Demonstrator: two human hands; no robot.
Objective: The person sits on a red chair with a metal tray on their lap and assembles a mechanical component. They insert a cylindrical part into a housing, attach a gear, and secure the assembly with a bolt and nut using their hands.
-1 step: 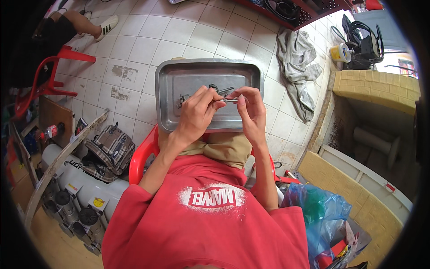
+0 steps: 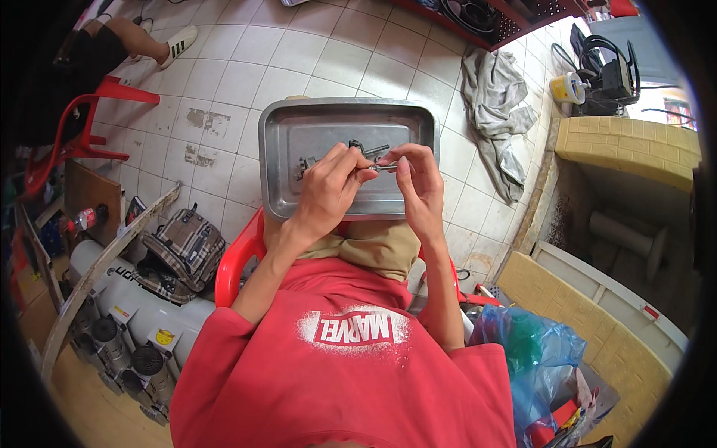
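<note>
Over a grey metal tray resting at my lap, both hands meet at a small, slim metal part. My left hand is closed, its thumb and fingers pinching the part's left end. On the other end, the thumb and fingers of my right hand close in a pinch. The part looks like a short metal rod or bolt, too small to tell exactly. Behind my hands, several dark metal pieces lie in the tray, partly hidden. Another small metal piece shows left of my left hand.
A grey cloth lies on the tiled floor at right. To the left are a plaid backpack, a white cylindrical tank and a red chair beside another person's leg. A blue plastic bag sits near my right elbow.
</note>
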